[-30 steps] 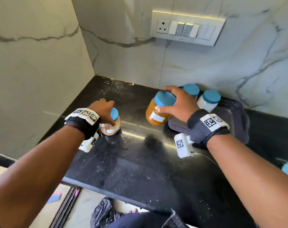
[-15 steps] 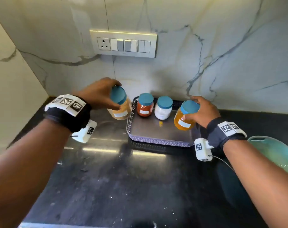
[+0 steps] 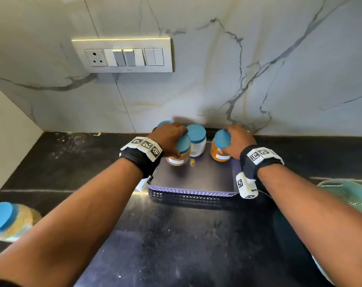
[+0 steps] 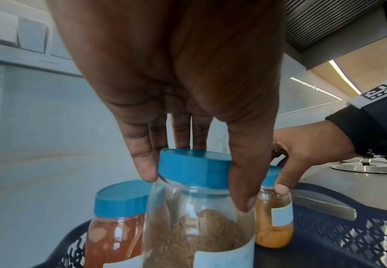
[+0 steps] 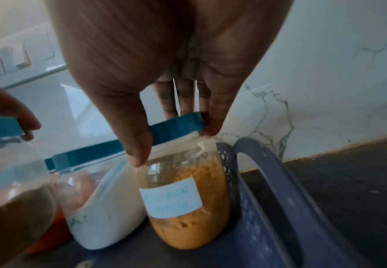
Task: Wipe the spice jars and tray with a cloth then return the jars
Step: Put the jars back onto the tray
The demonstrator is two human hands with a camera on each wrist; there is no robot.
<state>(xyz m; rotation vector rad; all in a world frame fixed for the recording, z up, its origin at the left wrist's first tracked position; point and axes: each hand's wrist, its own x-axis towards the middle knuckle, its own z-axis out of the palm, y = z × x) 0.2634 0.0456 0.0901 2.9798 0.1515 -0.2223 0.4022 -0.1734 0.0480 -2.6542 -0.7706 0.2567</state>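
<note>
A purple lattice-walled tray (image 3: 192,192) sits against the marble wall. My left hand (image 3: 176,139) grips a tilted, blue-lidded jar of brown spice (image 3: 178,156) by its lid over the tray's left part. The left wrist view shows this hand (image 4: 194,181) with thumb and fingers round the lid of the brown jar (image 4: 187,226). My right hand (image 3: 232,141) grips the lid of the orange spice jar (image 3: 218,151) at the tray's back right, where the right wrist view shows the hand (image 5: 176,139) and the jar (image 5: 187,208). A white salt jar (image 3: 196,143) and a red jar (image 4: 114,223) stand in the tray.
Another blue-lidded jar (image 3: 8,220) lies at the left on the black counter (image 3: 176,245). A teal bowl-like object (image 3: 349,195) sits at the right edge. A small yellow crumb (image 3: 192,161) lies on the tray floor. A switch panel (image 3: 122,55) is on the wall.
Both hands carried their jars from the counter to the tray. The left hand moved right with the brown jar into the tray; the right hand took the orange jar to the back right.
</note>
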